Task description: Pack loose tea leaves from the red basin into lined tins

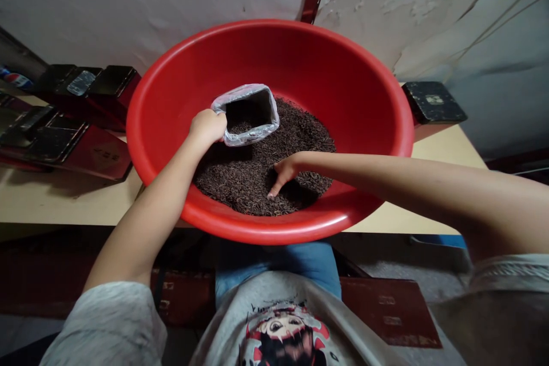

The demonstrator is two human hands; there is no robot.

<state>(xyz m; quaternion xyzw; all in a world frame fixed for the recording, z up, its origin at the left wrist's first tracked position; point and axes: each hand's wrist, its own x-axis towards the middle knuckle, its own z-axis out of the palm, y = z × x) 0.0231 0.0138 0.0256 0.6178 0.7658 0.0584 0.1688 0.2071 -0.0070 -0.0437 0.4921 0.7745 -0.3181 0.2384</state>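
Over the red basin (343,97), hands apart: left (207,127) clamped on bag (249,114), right (283,174) open.

Basin (364,97) on table (441,151) edge, before wall (171,0); loose leaves (257,177) inside basin; open bag (249,113) on leaves, rear left; boxes (77,120) left of basin, one box (433,101) right

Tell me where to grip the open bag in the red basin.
Grip the bag at its rolled rim, from the left side, as the left hand does now. It stands upright with its mouth open upward, so a side pinch on the rim probably keeps it open. The right hand is apart, fingers in the dark grains of the basin.
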